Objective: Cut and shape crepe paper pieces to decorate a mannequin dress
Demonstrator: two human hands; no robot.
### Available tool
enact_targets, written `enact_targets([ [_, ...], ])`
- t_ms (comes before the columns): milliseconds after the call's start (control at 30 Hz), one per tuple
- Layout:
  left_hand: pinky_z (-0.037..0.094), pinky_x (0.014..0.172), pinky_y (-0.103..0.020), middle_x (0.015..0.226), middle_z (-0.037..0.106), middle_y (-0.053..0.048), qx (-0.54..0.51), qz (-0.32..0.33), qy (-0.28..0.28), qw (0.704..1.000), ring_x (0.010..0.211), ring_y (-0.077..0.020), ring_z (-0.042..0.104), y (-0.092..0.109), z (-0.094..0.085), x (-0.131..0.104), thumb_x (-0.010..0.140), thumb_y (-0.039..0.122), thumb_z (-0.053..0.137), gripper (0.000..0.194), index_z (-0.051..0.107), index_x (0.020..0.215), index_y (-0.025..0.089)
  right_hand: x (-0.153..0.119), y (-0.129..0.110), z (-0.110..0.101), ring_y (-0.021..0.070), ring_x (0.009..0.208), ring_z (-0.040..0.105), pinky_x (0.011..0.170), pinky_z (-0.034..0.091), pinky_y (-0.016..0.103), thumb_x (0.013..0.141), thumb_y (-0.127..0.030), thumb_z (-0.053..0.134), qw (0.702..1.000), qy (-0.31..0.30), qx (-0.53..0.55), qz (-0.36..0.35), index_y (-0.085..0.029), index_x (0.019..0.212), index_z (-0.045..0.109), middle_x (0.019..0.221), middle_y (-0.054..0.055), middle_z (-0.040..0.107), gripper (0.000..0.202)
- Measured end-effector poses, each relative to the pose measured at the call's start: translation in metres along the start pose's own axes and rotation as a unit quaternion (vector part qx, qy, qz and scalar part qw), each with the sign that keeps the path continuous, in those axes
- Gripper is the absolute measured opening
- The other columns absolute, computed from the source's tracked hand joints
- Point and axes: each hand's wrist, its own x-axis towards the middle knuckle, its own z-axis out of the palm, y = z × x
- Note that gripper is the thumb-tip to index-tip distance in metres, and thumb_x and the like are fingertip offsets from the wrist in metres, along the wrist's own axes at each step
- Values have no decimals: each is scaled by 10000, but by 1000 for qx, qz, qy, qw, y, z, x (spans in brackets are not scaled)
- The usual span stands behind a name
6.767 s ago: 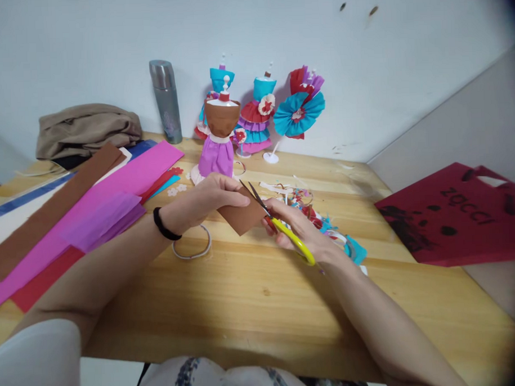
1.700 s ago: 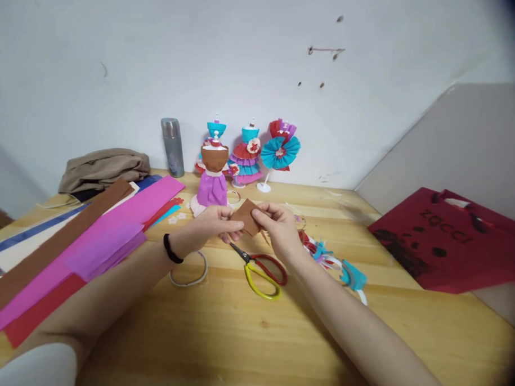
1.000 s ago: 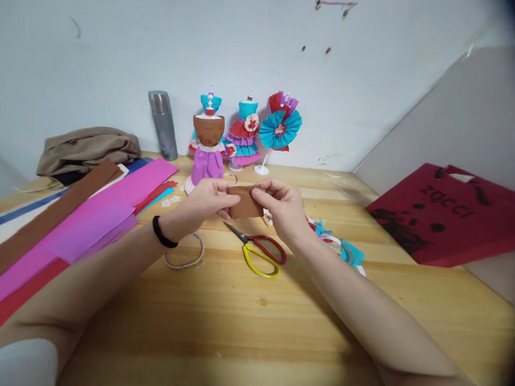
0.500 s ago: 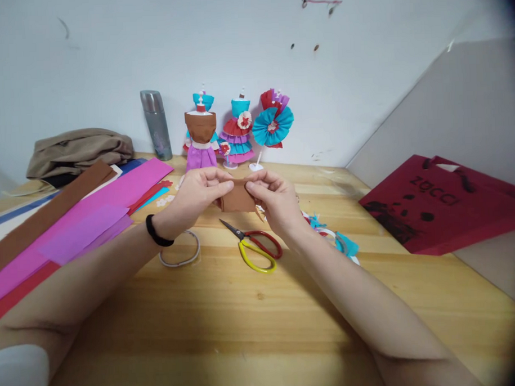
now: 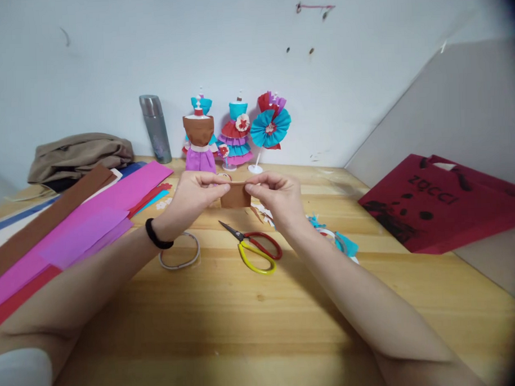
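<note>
A small rectangle of brown crepe paper (image 5: 235,197) hangs between my hands, above the wooden table (image 5: 228,318). My left hand (image 5: 198,190) pinches its upper left corner between thumb and fingers. At the upper right corner, my right hand (image 5: 278,195) holds it the same way. Its top edge looks folded over. Scissors with one red and one yellow handle (image 5: 257,252) lie below the paper, blades pointing up and left. Behind my hands stands a small dress form (image 5: 199,133) in a brown top and purple skirt.
More decorated dress forms (image 5: 238,132) and a grey flask (image 5: 156,129) line the wall. Long paper strips (image 5: 85,216) and a brown cloth (image 5: 82,154) lie at left. A roll of tape (image 5: 179,266) sits near the scissors. Paper scraps (image 5: 344,243) and a red bag (image 5: 444,209) are at right.
The brown paper now shows a shorter, neater front, its top edge folded over. Both hands stay pinched at its corners, with my right hand slightly turned. The scissors have not moved.
</note>
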Motion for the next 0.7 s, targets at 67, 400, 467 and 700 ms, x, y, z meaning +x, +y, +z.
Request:
enact_targets([
  [67,391,476,-190,524,608,21,-13,-21,9,1000,473,-76,519,2,1,-2,748,264,721,153,763,817,134,-2,-2,2,76,409,379,427,302,237,645,-304,733,1000,1,1,-3,-200,681,687,440,-72,479,119],
  [400,531,560,-220,828,781,-78,-105,42,40,993,604,-125,686,7,6,-10,758,349,742,315,763,963,112,-11,-5,9,123,547,555,546,468,279,718,-295,730,993,68,14,-99,-223,761,704,608,-24,629,87],
  [467,535,565,-223,838,783,-79,-109,53,43,992,614,-128,691,7,6,-11,767,356,739,314,764,967,116,-13,-5,9,129,567,566,565,481,288,723,-304,736,992,72,12,-105,-229,770,705,634,-20,642,94],
  [700,539,567,-232,804,777,-75,-117,60,46,990,612,-136,692,5,9,-12,759,340,744,278,752,919,113,-14,-5,9,151,695,652,722,558,331,727,-312,764,992,40,46,-107,-229,796,671,765,-5,683,142],
])
